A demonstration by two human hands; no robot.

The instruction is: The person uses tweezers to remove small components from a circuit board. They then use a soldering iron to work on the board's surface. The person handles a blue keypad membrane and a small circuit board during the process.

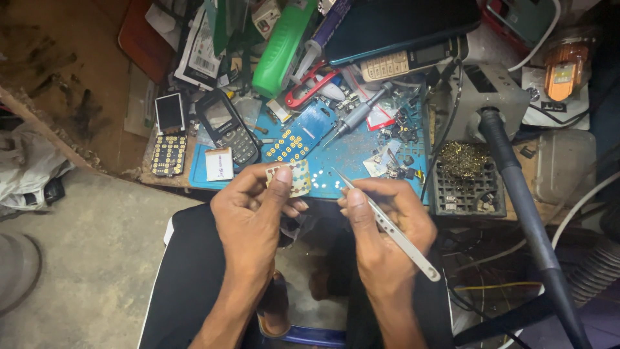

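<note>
- Left hand (252, 216) pinches a small keypad sheet (292, 176) w/ thumb + fingers closed tight on it. Sheet is pale w/ gold dots, held just in front of the blue mat (352, 155), at its near edge.
- Right hand (381, 223) is closed round thin metal tweezers (387, 223). Tip points up-left, near the sheet but not touching. Can't tell if the tip holds anything.
- On the blue mat: a blue keypad board (298, 134), a screwdriver (354, 117), lots of tiny parts.
- At the mat's left end: a dark phone (227, 126) + a small white block (219, 163).
- Left of the mat, just off it: a bare phone board w/ screen (170, 132).
- Right of the mat: a black holder w/ brass wool (465, 178).
- Behind the mat: a green bottle (281, 45).
</note>
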